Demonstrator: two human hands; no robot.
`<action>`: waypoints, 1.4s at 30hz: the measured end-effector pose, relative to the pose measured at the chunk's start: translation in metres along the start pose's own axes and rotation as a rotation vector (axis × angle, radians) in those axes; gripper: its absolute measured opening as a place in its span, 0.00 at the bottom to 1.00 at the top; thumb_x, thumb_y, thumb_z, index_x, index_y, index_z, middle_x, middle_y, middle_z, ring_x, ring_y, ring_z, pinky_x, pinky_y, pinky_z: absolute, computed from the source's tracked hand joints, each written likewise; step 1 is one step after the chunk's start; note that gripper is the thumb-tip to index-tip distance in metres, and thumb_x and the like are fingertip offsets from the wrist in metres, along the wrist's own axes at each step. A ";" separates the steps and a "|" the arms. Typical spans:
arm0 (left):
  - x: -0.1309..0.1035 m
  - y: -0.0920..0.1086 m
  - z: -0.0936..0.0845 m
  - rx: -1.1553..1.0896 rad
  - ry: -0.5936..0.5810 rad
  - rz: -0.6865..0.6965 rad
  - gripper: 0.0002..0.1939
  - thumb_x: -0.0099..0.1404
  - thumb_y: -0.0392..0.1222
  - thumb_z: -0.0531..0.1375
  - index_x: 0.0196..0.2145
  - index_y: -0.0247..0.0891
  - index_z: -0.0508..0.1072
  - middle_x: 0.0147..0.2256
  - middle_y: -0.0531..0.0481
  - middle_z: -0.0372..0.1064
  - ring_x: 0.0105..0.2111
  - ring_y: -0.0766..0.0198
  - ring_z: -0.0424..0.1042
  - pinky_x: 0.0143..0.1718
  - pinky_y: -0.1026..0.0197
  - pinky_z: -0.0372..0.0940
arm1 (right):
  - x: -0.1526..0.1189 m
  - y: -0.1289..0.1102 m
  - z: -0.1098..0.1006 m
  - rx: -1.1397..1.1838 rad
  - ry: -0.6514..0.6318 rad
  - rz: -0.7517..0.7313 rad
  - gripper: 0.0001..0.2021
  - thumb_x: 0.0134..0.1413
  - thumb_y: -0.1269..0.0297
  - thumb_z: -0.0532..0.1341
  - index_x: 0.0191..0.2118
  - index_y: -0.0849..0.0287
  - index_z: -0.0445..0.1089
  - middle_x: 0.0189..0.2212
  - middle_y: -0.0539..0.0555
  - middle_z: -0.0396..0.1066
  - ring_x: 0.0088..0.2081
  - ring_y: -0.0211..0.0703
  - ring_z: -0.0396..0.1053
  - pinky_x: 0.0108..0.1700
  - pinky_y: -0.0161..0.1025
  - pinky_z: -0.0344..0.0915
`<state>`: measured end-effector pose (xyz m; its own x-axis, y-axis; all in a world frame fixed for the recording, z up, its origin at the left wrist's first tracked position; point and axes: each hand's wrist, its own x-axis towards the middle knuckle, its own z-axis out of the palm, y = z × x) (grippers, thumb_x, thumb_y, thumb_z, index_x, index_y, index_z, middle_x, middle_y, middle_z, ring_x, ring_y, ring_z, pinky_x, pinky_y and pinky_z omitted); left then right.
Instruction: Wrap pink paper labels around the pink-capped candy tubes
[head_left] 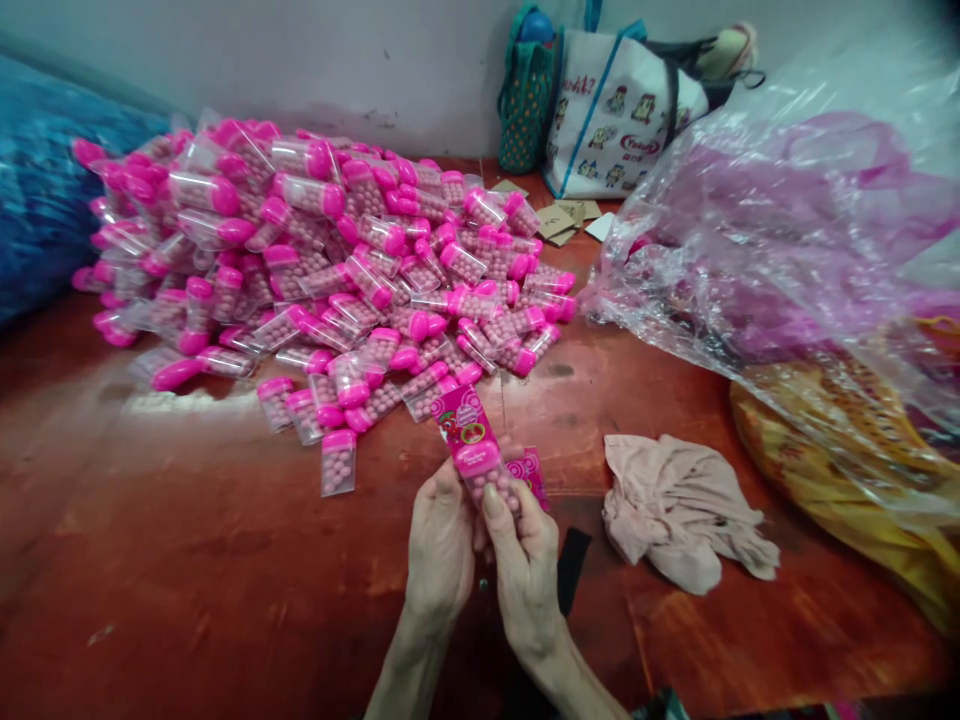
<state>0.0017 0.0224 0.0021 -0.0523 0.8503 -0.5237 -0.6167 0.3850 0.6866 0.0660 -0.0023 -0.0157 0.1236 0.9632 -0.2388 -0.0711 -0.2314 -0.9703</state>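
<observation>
While one strawberry-marked candy bottle (496,484) sits between my hands, the loose heap is the nearest hazard

Because the heap of pink-capped candy bottles (300,240) is piled loosely, a knock from my left hand (441,545) could send some sliding toward me. The lone candy bottle (339,466) at its front edge, left of my wrists, could be swept aside by my forearm. My left hand curls at the held bottle's left side; its fingertips are partly hidden, so I cannot tell how closed they are. My right hand (526,560) is closed on the lower part, thumb across the front. Too hard a press there could bend the clear plastic; too loose a pinch could let the bottle turn, with its printed pink label (466,415) tilted up to the left. The other printed pink piece (534,476), just beyond my right fingers, could catch on them.

For moving, the red tabletop (225,560) gives me open room at the near left, bounded by the heap's front. On the right, the black strip (574,570) lies close to my wrist, then the pale pink cloth (675,510), and the clear plastic bag (705,250) limits reach farther out.
</observation>
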 end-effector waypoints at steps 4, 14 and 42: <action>0.002 0.001 0.001 -0.001 -0.040 0.037 0.15 0.56 0.43 0.60 0.40 0.33 0.73 0.33 0.42 0.74 0.19 0.69 0.67 0.15 0.69 0.58 | -0.003 0.005 0.000 -0.067 -0.011 -0.032 0.09 0.56 0.60 0.53 0.30 0.59 0.64 0.23 0.48 0.60 0.24 0.34 0.57 0.24 0.30 0.56; -0.004 -0.008 0.002 0.115 -0.156 0.002 0.16 0.61 0.45 0.54 0.43 0.34 0.72 0.24 0.47 0.73 0.09 0.77 0.53 0.08 0.71 0.50 | -0.006 -0.004 -0.012 0.170 -0.024 0.057 0.12 0.57 0.58 0.53 0.27 0.59 0.61 0.15 0.43 0.50 0.16 0.29 0.48 0.17 0.27 0.47; -0.004 -0.004 0.009 -0.145 -0.026 -0.024 0.15 0.59 0.39 0.57 0.44 0.31 0.68 0.33 0.41 0.75 0.13 0.73 0.64 0.07 0.73 0.50 | -0.009 -0.001 -0.007 -0.011 -0.002 0.034 0.11 0.57 0.60 0.52 0.28 0.60 0.61 0.20 0.44 0.55 0.20 0.29 0.53 0.20 0.26 0.52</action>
<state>0.0118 0.0208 0.0064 -0.0171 0.8510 -0.5248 -0.7244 0.3513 0.5932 0.0716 -0.0116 -0.0127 0.1190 0.9550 -0.2717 -0.0647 -0.2656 -0.9619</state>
